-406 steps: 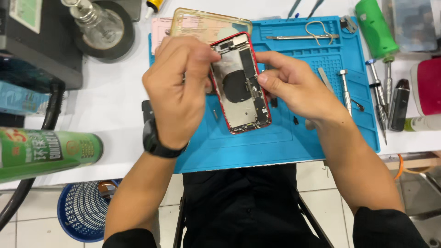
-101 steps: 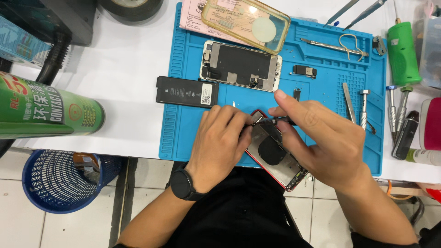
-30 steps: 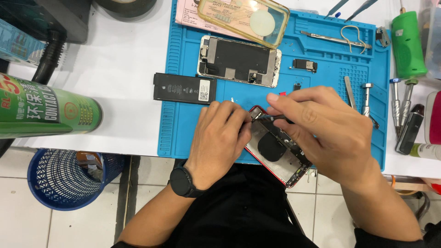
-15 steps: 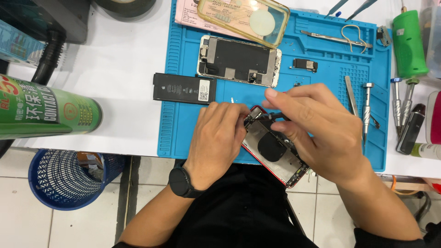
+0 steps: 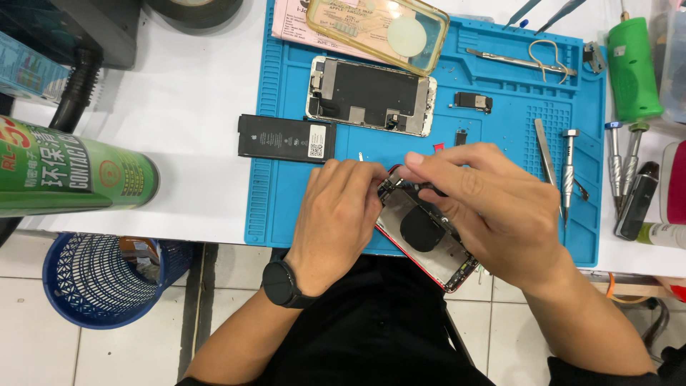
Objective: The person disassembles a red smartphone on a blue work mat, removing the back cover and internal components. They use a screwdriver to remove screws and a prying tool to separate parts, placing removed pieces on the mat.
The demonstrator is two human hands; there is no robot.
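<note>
An opened red phone housing (image 5: 427, 239) lies tilted over the near edge of the blue repair mat (image 5: 286, 86). My left hand (image 5: 336, 214) grips its left side. My right hand (image 5: 486, 207) reaches over its top end, fingertips pinched at the upper corner; what they pinch is hidden. The phone's screen assembly (image 5: 371, 96) lies face down on the mat, and a black battery (image 5: 286, 139) rests across the mat's left border.
A clear phone case (image 5: 379, 28) lies on a pink paper at the mat's top. Tweezers (image 5: 547, 150), screwdrivers (image 5: 568, 168) and a green tool (image 5: 632, 68) sit at right. A green spray can (image 5: 71, 175) lies at left; a blue basket (image 5: 107, 275) stands below.
Since 13.5 s ago the housing came down from mid-mat to the near edge, and screen and battery now lie on the mat. Over the last second my fingertips shifted slightly at the top corner.
</note>
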